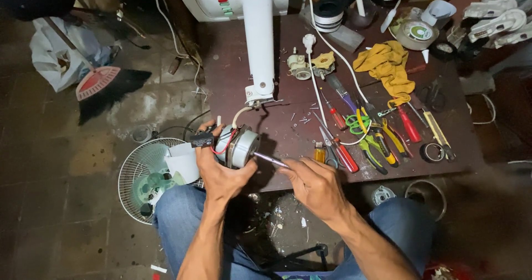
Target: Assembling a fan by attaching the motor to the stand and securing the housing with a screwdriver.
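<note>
1. Holding the fan motor (pixel 239 146) at the near edge of the table (pixel 233 80), our left hand (pixel 220 169) wraps its fingers around the round metal body from below, closed on it, beside a small black box (pixel 201 141) on red wires.
2. We pinch the motor's shaft (pixel 270 159) with the fingertips of our right hand (pixel 316 186), narrowed onto the thin rod.
3. We judge the motor to be heavy for its size, stiff and smooth-sided, so the grip belongs on the body, not on the wires or the cable (pixel 239 115) that run up to the white fan neck (pixel 259 41).
4. We judge the wires to be the fragile part; tugging could tear them.
5. Counting: one motor, one shaft, one white neck, one yellow cloth (pixel 388 64), one fan grille (pixel 145 174) on the floor by our knee, one roll of black tape (pixel 431 152).
6. We count several screwdrivers and pliers (pixel 377 141) lying side by side; an exact count we cannot give, as they overlap.
</note>
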